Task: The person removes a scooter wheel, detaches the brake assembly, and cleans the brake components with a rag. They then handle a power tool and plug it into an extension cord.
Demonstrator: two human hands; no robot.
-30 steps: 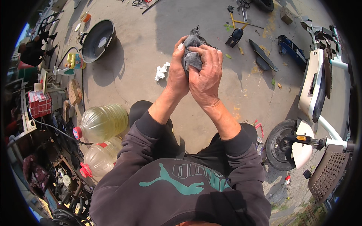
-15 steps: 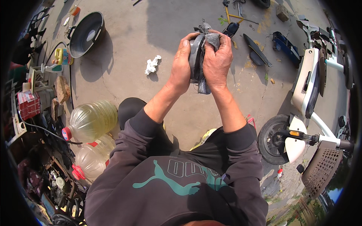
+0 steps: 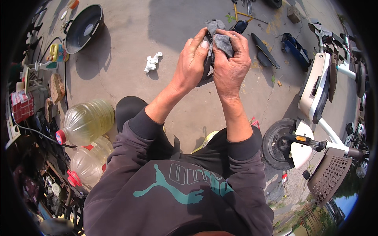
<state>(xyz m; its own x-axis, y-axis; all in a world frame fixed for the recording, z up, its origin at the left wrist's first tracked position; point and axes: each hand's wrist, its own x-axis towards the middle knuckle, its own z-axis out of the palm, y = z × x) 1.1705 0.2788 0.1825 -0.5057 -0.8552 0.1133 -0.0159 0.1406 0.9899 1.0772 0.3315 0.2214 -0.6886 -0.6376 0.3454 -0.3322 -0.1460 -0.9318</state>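
Concrete ground [image 3: 122,43], rag [image 3: 223,44] in fingers [image 3: 239,42]

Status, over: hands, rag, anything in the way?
Left hand gripping dark part. Right hand holding grey rag up to it, contact partly hidden. Crumpled white tissue on ground to the left, apart from both hands; no obstruction seen.

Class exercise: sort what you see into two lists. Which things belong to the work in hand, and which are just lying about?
In hand:
- grey rag, in the right hand
- dark part, kind unclear, in the left hand

Apparently just around:
- black basin
- crumpled white paper
- two large plastic bottles
- white scooter
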